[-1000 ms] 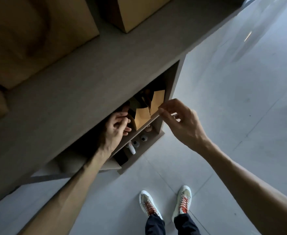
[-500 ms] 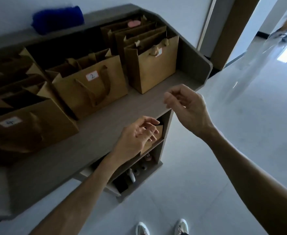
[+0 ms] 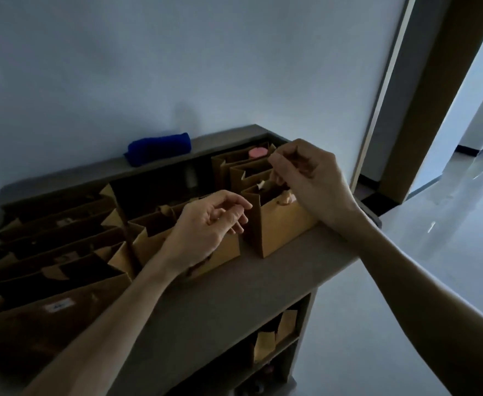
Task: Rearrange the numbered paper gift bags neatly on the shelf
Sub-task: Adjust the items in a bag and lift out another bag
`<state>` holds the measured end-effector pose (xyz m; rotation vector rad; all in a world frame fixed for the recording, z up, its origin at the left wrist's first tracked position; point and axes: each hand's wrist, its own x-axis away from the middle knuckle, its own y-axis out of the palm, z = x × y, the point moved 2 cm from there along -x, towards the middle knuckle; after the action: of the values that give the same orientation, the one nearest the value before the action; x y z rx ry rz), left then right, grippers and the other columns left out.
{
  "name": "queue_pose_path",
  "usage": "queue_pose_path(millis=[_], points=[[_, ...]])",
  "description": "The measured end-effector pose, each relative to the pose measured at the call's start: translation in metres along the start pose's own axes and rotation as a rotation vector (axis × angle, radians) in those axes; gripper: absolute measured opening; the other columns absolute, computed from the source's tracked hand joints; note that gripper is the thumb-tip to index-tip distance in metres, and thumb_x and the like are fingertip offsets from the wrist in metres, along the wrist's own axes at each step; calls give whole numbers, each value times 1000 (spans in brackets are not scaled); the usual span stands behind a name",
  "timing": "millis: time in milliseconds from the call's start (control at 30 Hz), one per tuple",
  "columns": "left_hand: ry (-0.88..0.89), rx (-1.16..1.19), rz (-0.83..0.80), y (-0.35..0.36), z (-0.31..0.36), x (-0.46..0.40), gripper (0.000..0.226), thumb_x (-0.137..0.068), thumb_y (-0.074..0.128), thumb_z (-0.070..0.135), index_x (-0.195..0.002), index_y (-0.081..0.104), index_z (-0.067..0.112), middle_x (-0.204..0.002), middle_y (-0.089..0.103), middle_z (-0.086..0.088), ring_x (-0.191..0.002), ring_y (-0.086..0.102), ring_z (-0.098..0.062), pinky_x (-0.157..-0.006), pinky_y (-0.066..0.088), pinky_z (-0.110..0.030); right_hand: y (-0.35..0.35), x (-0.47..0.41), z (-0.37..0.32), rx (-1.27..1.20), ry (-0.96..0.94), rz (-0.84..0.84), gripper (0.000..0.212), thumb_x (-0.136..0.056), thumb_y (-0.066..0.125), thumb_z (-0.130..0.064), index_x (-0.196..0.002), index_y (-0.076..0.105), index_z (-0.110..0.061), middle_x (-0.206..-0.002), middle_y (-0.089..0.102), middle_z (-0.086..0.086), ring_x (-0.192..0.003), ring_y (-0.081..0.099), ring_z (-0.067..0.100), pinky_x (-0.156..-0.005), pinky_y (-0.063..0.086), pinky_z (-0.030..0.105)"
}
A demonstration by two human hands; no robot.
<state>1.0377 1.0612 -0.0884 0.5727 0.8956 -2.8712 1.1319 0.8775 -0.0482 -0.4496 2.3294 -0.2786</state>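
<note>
Gift bags stand in rows on the shelf top beneath both hands. Left hand hovers loosely curled, holding nothing. Right hand, fingers curled, sits over the rightmost bag; grasp cannot be determined.

- looks like I'm in a home hallway: low grey shelf unit against a plain white wall
- open doorway beside it, glossy tiled floor
</note>
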Motion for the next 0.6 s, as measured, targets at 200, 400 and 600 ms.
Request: queue_pose_path(millis=[200,400,600], points=[[-36,-75,129,-16,-18,-57,17,-96,52,17,-108,64,18,-89,68,4,-82,70,-13,-72,58,-26,0,-57,47,10,-47,-47,13,-98,61,-26,-97,69,-16,-78,69,-7,-74,69,13,-68,57,29],[-205,-239,244,-34,-48,-123,13,-97,53,21,-106,63,22,-91,69,6,-79,68,-7,-71,57,-23,-11,-117,95,88,2,-134,11,-97,62,-26,-95,69,-17,-81,71,-6,-73,66,1,-63,50,11],[-333,-524,116,-38,-89,-169,19,-95,57,24,-113,60,24,-101,67,5,-78,63,0,-68,48,-14,-10,-156,136,128,63,-188,9,-96,63,-27,-94,69,-21,-80,71,-9,-69,67,-2,-64,51,15]])
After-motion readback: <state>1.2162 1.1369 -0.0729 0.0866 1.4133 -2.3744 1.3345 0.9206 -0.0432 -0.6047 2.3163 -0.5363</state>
